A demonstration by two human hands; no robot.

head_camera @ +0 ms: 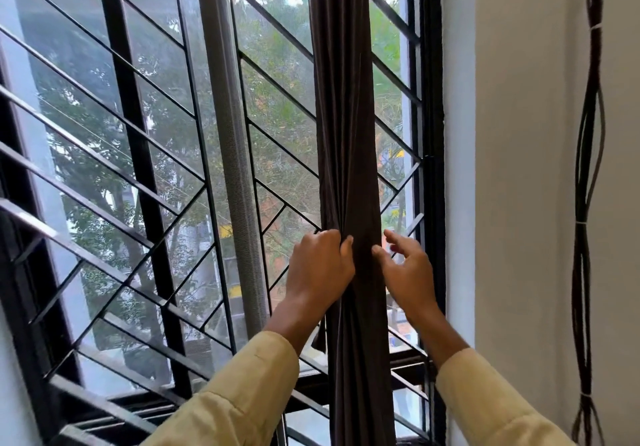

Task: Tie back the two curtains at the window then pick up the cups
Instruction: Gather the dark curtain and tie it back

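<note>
A dark brown curtain (346,116) hangs gathered into a narrow bunch at the right side of the window. My left hand (320,265) grips the bunch from its left side, fingers curled into the folds. On the curtain's right side, my right hand (407,269) has its fingers spread apart, and its thumb tip touches the fabric edge. Only this one curtain is in view. No cups are visible.
The window has a black frame (433,168) and a grille of slanted metal bars (138,154), with trees outside. A grey vertical post (232,133) stands left of the curtain. A white wall (519,168) is to the right, where a bundle of dark cables (587,168) hangs.
</note>
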